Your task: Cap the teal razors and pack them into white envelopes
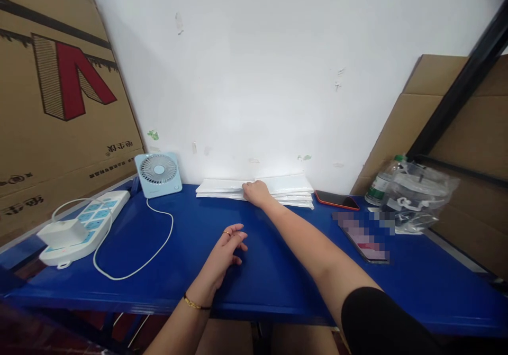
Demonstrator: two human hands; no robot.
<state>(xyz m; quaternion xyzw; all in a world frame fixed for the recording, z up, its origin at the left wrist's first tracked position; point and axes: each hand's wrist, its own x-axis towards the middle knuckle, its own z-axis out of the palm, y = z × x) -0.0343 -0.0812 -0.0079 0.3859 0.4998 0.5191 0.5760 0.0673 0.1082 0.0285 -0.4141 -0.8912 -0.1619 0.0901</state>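
Note:
A stack of flat white sheets or packets (289, 184) lies on the blue table (159, 270) against the wall. My right hand (256, 192) reaches to the middle of the stack, its fingers closed on the upper white packet. Nearer the front edge, my left hand (230, 246) hovers over the table with loosely curled fingers apart and nothing in them. A ring and a bracelet show on the left hand and wrist.
To the left are a light blue fan (159, 174), its white cable and a power strip (89, 230). At the right lie a red-edged phone (337, 200), another phone (363, 238), a bottle (379, 188) and a plastic bag (416, 199). Cardboard (67, 148) stands on both sides.

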